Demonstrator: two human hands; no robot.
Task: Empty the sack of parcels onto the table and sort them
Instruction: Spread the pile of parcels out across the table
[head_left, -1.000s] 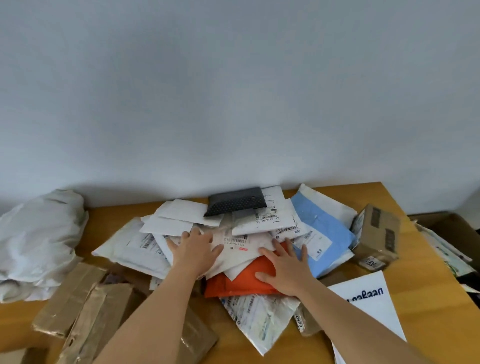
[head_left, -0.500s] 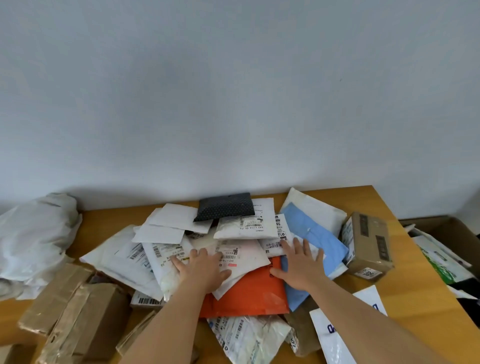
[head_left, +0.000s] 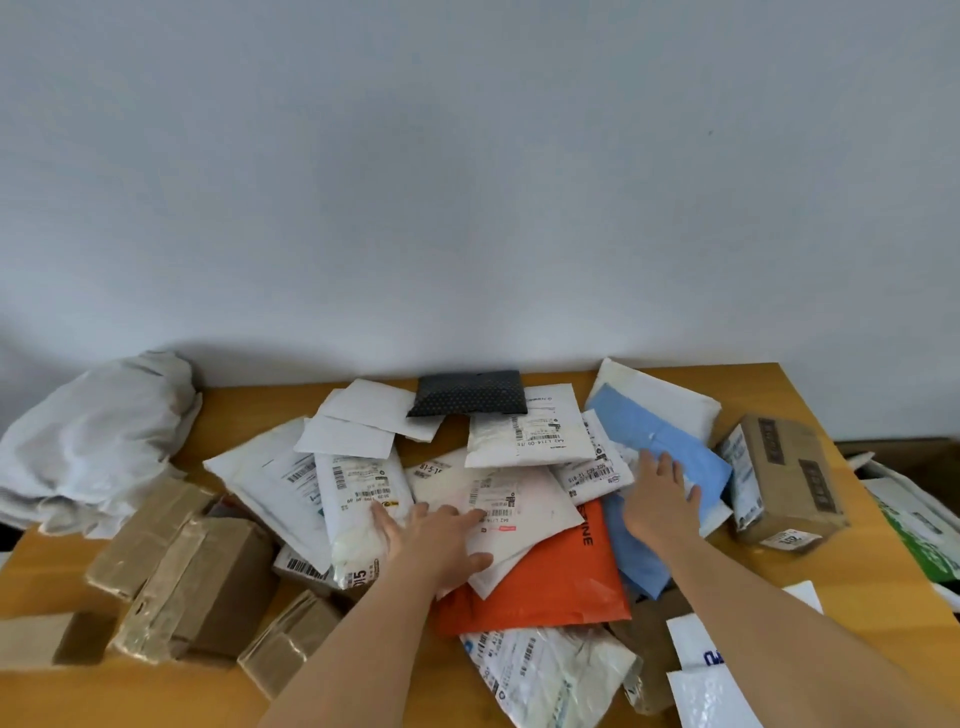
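A heap of parcels covers the wooden table (head_left: 852, 577). In its middle lie several white labelled mailers (head_left: 524, 441), an orange mailer (head_left: 550, 587), a blue mailer (head_left: 670, 447) and a black dotted pouch (head_left: 467, 392). My left hand (head_left: 436, 540) lies flat, fingers spread, on a white mailer (head_left: 498, 499) above the orange one. My right hand (head_left: 657, 499) rests open on the blue mailer, fingers apart. The crumpled white sack (head_left: 88, 441) lies at the far left against the wall.
Taped brown cardboard boxes (head_left: 187, 582) crowd the near left. A labelled cardboard box (head_left: 784, 478) stands at the right. White and bubble mailers (head_left: 722, 670) lie near right. Beyond the table's right edge sits an open carton with more bags (head_left: 914, 519). A white wall runs behind.
Both hands have slid farther into the pile; my right hand went from the orange mailer onto the blue one. The envelopes spread outward, and the orange mailer shows more.
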